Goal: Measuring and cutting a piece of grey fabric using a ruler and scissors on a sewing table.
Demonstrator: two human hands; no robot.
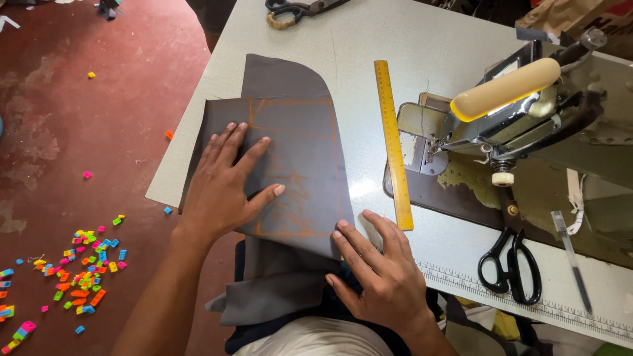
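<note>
The left hand [227,181] lies open and flat, palm down with fingers spread, on a piece of grey cloth [293,165] marked with orange chalk lines. The cloth sits on the pale table [422,46], folded over a second grey layer whose rounded corner shows at 12 o'clock from the hand. The right hand [379,270], at 4 o'clock from the left, is also open; its fingertips press the cloth's near corner where the fold meets the table edge, and it grips nothing. More grey cloth hangs off the table edge between the 2 wrists.

A yellow ruler [393,145] lies on the table just beside the cloth, at 3 o'clock from it, running away from the person. At 3 o'clock from the ruler stands a sewing machine [521,112]. Black scissors [511,264] rest at 6 o'clock from the machine, with a pen [572,257] near them at 3 o'clock. Another pair of scissors [297,10] lies at the table's far edge, at 12 o'clock. On the red floor, at 9 o'clock from the table, small coloured plastic bricks [82,277] are scattered.
</note>
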